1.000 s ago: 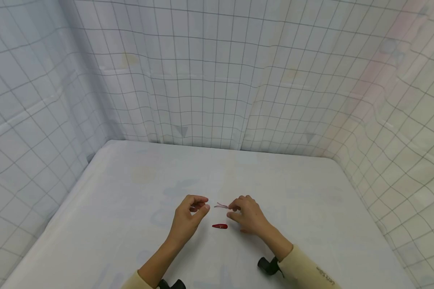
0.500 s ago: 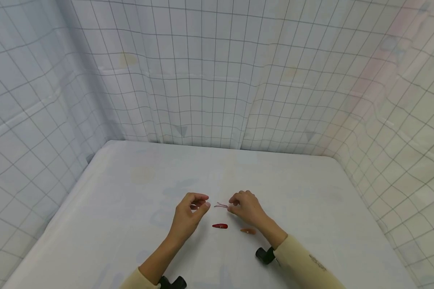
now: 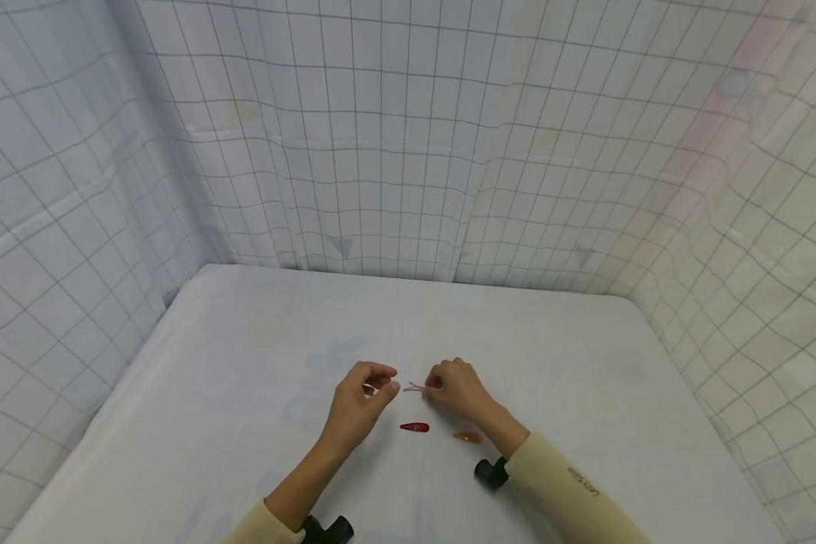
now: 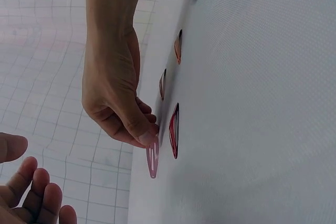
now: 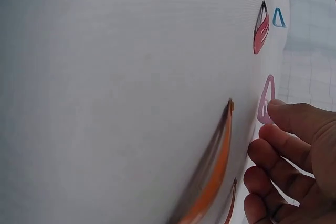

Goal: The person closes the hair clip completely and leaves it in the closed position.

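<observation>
My right hand [image 3: 459, 389] pinches one end of a pink snap hair clip [image 4: 152, 160] between thumb and forefinger. The clip's open, narrow end points toward my left hand [image 3: 355, 404]. That hand hovers just left of the clip, thumb and fingers apart, holding nothing. A red snap hair clip [image 3: 415, 427] lies on the cloth nearer to me, below the gap between the hands. To its right, by the right wrist, lies an orange hair clip [image 3: 467, 437]. The wrist views show another brownish-orange clip [image 4: 163, 84], covered by the right hand in the head view.
A blue hair clip [image 5: 279, 18] appears beyond the red one in the right wrist view only. White cloth covers the table [image 3: 265, 446]. Checked curtains [image 3: 394, 151] surround its back and sides. Black wrist cameras [image 3: 492, 474] hang under both forearms.
My right hand has drawn its fingers together on the pink clip, its forearm shifting so the orange clip comes into view. My left hand has edged slightly right.
</observation>
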